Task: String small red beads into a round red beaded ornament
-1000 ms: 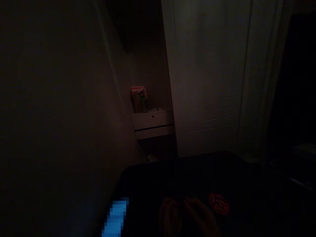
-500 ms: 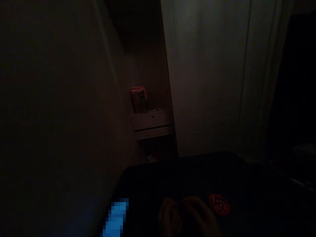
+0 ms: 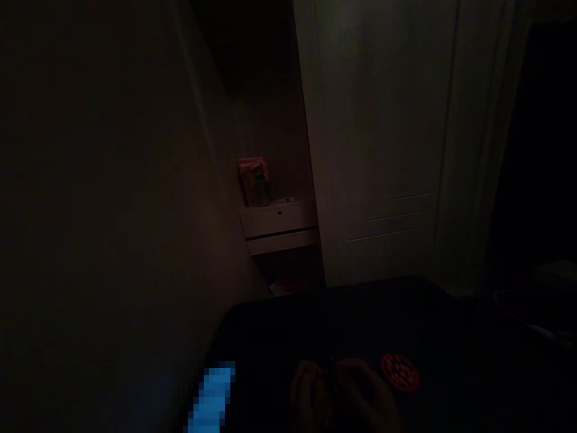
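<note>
Close together at the bottom middle of the very dark head view are my left hand (image 3: 309, 394) and my right hand (image 3: 367, 391). The fingers of both are curled in toward each other. Between the fingertips is a small dark thing (image 3: 331, 373) with a reddish tip; its kind is too dim to make out. A round red openwork disc (image 3: 400, 373) lies on the dark surface (image 3: 360, 319), just right of my right hand and apart from it.
To the left glows a blurred-out bright blue patch (image 3: 211, 397). Behind the dark surface stand a tall pale panel (image 3: 378, 132) and a small drawer unit (image 3: 282, 222) with a red-topped box (image 3: 250, 180) and a greenish bottle (image 3: 262, 191) on it. A wall (image 3: 112, 180) bounds the left side.
Both hands stay in nearly the same place, with their fingers still around the small dark thing. The red disc has not moved.
</note>
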`<state>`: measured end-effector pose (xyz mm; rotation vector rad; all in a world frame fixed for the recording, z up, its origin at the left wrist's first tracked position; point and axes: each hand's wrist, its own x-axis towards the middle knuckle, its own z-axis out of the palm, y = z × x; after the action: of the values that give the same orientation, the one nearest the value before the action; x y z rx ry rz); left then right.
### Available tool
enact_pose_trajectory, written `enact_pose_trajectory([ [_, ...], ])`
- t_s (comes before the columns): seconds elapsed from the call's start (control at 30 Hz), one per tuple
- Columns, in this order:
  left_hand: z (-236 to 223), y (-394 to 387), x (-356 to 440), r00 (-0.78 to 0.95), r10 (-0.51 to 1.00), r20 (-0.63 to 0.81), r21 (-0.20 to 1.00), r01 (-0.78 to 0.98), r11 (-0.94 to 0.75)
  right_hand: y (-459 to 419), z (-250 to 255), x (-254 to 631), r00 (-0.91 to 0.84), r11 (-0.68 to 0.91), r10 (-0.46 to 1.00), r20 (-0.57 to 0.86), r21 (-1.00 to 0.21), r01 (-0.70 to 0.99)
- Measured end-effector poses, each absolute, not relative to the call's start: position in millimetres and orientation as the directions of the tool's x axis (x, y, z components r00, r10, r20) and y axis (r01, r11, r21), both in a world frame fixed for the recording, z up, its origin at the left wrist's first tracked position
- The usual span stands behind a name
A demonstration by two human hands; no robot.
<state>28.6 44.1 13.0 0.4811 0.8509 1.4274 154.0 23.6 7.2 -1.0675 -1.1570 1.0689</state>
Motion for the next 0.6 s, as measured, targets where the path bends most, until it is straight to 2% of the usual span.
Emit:
enact_pose_trajectory([
  [0.37, 14.7, 41.8, 26.5, -0.05, 0.978, -0.203, 0.756, -0.643, 0.124, 24.8, 3.5, 149.6, 0.064, 0.14, 0.989, 0.132, -0.98, -0.143],
  [0.6, 12.7, 40.9, 27.0, -0.111, 0.959, -0.26, 0.747, -0.653, 0.127, 25.3, 4.2, 147.8, 0.068, 0.154, 0.987, 0.146, -0.98, -0.129],
])
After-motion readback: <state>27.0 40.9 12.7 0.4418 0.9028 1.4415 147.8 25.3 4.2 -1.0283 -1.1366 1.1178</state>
